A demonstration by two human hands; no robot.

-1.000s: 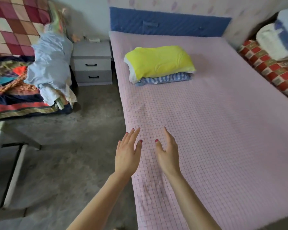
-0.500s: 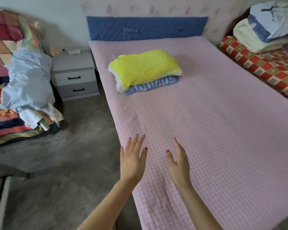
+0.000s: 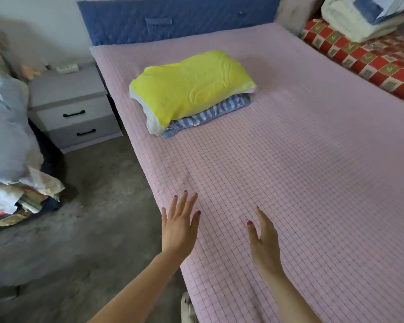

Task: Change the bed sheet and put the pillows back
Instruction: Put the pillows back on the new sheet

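Observation:
A pink checked sheet (image 3: 313,173) covers the bed up to the blue headboard (image 3: 180,18). Near the head of the bed a yellow pillow (image 3: 191,87) lies on top of a blue-and-white striped pillow (image 3: 210,116). My left hand (image 3: 180,223) reaches forward over the bed's left edge with its fingers straight and spread. My right hand (image 3: 264,241) is held over the sheet beside it, fingers straight, thumb out. Neither hand holds anything. Whether the palms touch the sheet cannot be told.
A grey two-drawer nightstand (image 3: 72,108) stands left of the bed. A heap of light blue bedding (image 3: 5,134) lies on a patterned couch at the far left. Folded white and blue bedding (image 3: 362,15) rests on a red checked bench (image 3: 378,59) at right. Grey concrete floor (image 3: 84,229).
The view has moved closer to the bed and turned right. Both hands have stayed open and have drawn a little further apart over the sheet.

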